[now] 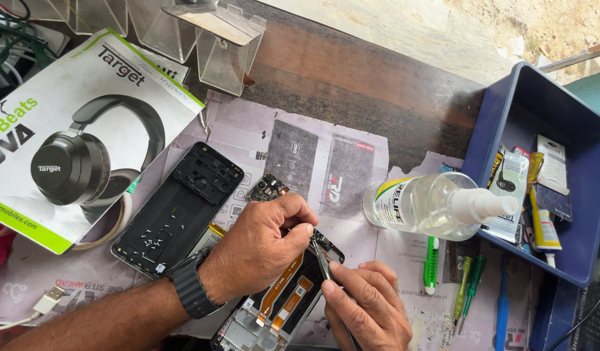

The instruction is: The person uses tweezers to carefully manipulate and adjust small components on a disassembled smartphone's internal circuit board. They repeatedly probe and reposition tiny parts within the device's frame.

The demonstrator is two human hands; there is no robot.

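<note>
An opened phone frame (274,318) with orange flex cables lies near the table's front edge. My left hand (261,247), a dark watch on its wrist, presses down on the frame's upper end with the fingertips closed over a small part. My right hand (365,305) holds thin metal tweezers (321,260) whose tips meet the phone just under my left fingertips. A small circuit board (267,188) lies just beyond my left hand. The phone's black back shell (179,208) rests to the left.
A clear spray bottle (436,205) lies on its side at the right. A blue bin (573,169) holds glue tubes and packets. Green screwdrivers (466,289) lie below the bottle. A headphone box (66,130) sits at the left; clear plastic stands (215,39) behind.
</note>
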